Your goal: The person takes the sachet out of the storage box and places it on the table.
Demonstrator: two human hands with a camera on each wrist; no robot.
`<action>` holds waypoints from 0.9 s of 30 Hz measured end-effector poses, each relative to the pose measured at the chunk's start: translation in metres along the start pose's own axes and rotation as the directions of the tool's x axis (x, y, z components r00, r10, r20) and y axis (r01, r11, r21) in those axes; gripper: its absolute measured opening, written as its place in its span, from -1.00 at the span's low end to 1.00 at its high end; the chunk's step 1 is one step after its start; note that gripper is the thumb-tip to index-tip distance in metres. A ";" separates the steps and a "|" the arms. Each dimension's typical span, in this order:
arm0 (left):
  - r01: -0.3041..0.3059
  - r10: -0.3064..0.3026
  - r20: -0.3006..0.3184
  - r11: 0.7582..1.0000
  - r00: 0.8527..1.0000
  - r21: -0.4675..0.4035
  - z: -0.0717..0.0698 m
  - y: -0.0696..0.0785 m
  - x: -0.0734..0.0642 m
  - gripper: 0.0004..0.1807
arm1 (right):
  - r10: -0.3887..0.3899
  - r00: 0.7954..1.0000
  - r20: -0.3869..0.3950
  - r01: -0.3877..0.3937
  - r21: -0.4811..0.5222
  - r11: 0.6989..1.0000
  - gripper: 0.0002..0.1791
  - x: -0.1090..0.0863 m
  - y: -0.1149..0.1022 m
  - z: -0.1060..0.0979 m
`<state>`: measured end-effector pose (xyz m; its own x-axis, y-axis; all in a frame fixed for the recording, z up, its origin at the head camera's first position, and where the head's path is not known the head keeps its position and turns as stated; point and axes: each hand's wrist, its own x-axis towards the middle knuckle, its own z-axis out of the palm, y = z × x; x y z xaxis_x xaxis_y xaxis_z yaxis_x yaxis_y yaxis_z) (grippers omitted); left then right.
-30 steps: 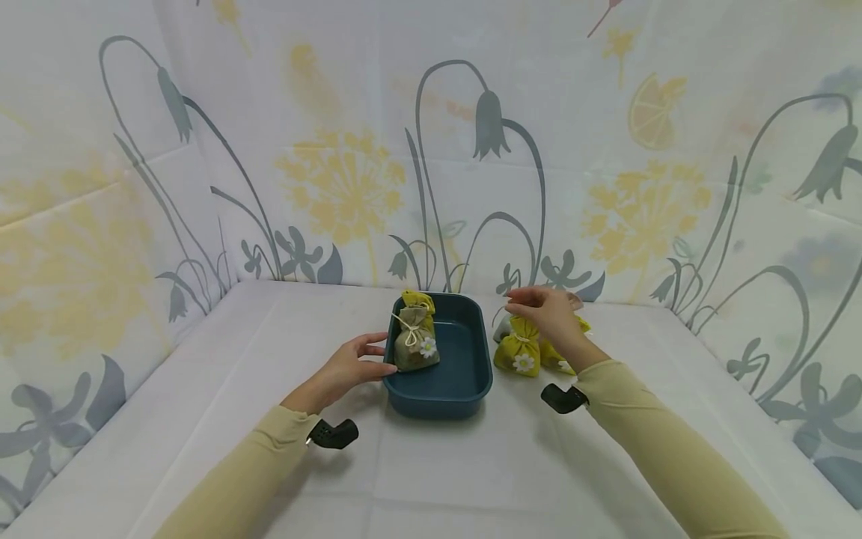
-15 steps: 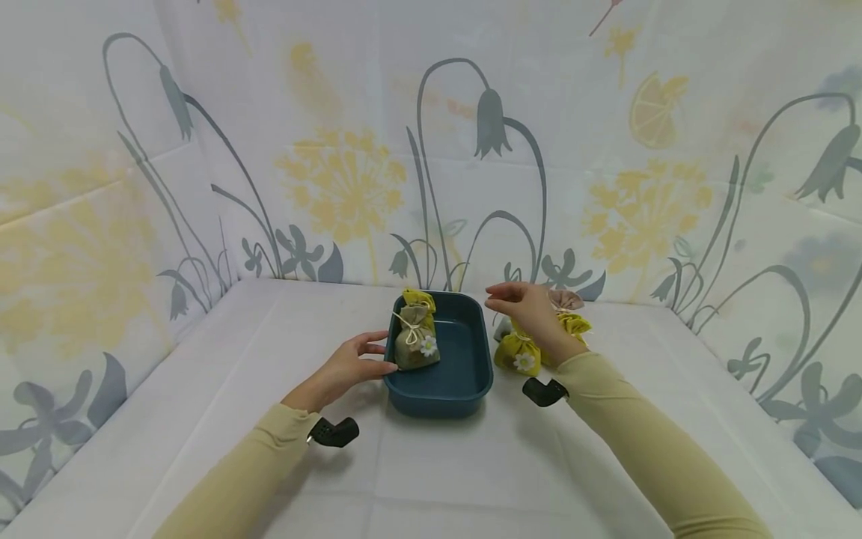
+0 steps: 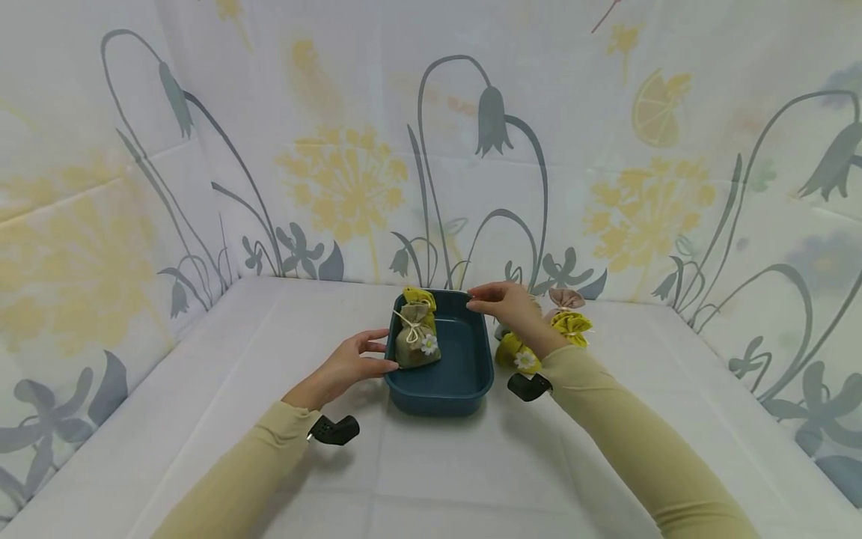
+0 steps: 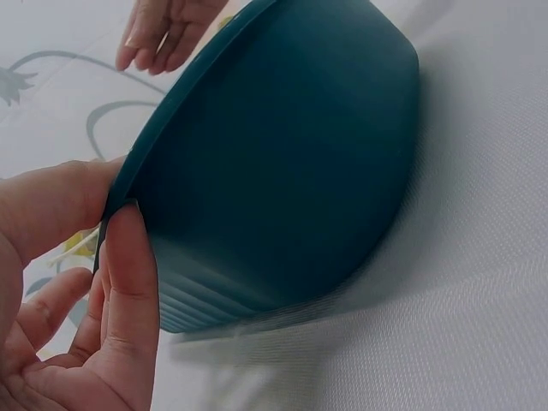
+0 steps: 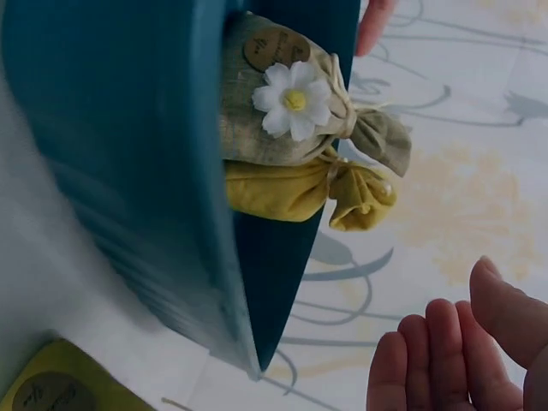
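Observation:
A dark blue rectangular basin (image 3: 436,405) stands on the white-covered table. My left hand (image 3: 342,368) pinches its left rim; in the left wrist view the thumb and a finger (image 4: 130,282) lie on opposite sides of the wall. Inside, along the left side, a beige drawstring sachet (image 5: 248,128) with a white daisy stands in front of a yellow sachet (image 5: 278,190). My right hand (image 3: 509,305) hovers by the basin's back right rim, fingers extended and holding nothing. Below its wrist sits another yellow sachet (image 3: 515,350) with a daisy, partly hidden by the forearm.
Right of the basin, beyond the right forearm, are another yellow sachet (image 3: 572,327) and the pinkish top of a sachet (image 3: 566,299). A greyish one (image 3: 500,332) shows beside the basin. Floral-printed white cloth (image 3: 350,187) hangs behind and at both sides.
My right hand has moved left from above the sachets to the basin's back right rim, uncovering the yellow and pinkish sachets. The left hand and the basin have stayed put.

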<state>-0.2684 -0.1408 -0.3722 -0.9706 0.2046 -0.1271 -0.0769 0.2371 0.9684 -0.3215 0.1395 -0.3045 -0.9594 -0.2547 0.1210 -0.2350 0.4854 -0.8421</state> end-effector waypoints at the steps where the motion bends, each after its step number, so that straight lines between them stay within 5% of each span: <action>1: -0.002 0.002 0.001 1.000 1.000 0.001 0.000 0.000 0.000 -0.23 | 0.008 1.000 0.007 -0.008 0.005 1.000 -0.61 0.002 -0.001 0.001; 11: -0.001 0.001 0.002 1.000 1.000 0.000 0.000 -0.001 0.001 -0.23 | 0.033 0.995 0.091 -0.040 0.080 0.996 -0.61 0.015 -0.016 0.016; 27: -0.010 0.010 0.013 1.000 1.000 -0.003 0.000 0.001 0.000 -0.23 | 0.025 0.993 0.116 -0.035 0.088 0.995 -0.63 0.033 -0.024 0.045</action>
<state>-0.2682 -0.1407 -0.3711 -0.9683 0.2188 -0.1205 -0.0683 0.2321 0.9703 -0.3410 0.0815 -0.3045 -0.9403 -0.3381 0.0384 -0.1867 0.4183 -0.8889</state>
